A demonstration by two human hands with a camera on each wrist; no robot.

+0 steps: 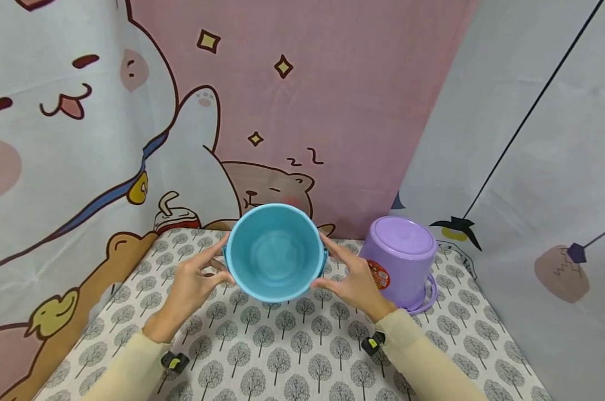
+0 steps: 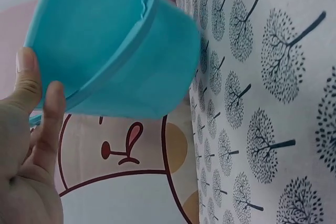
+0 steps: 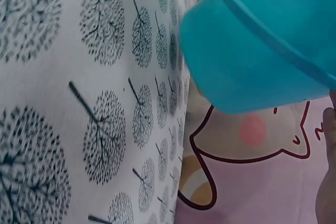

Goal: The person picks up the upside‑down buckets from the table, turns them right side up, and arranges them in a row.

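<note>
A blue bucket [image 1: 274, 253] is held up between both hands, its open top tilted toward the head camera so the inside shows. My left hand [image 1: 194, 281] grips the left side of its rim, thumb at the front. On the opposite side my right hand [image 1: 354, 278] grips the rim the same way. In the left wrist view the left thumb [image 2: 26, 77] lies at the rim of the bucket [image 2: 157, 66], with fingers on the outer wall. The right wrist view shows the bucket [image 3: 252, 61] over the cloth, and only part of the right hand [image 3: 328, 166] at the edge.
A purple bucket [image 1: 404, 245] stands upside down at the right on the tree-patterned tablecloth [image 1: 277, 362], its handle [image 1: 429, 301] hanging to the front right. Behind the table hangs a cartoon-printed curtain [image 1: 332, 111], which continues along both sides.
</note>
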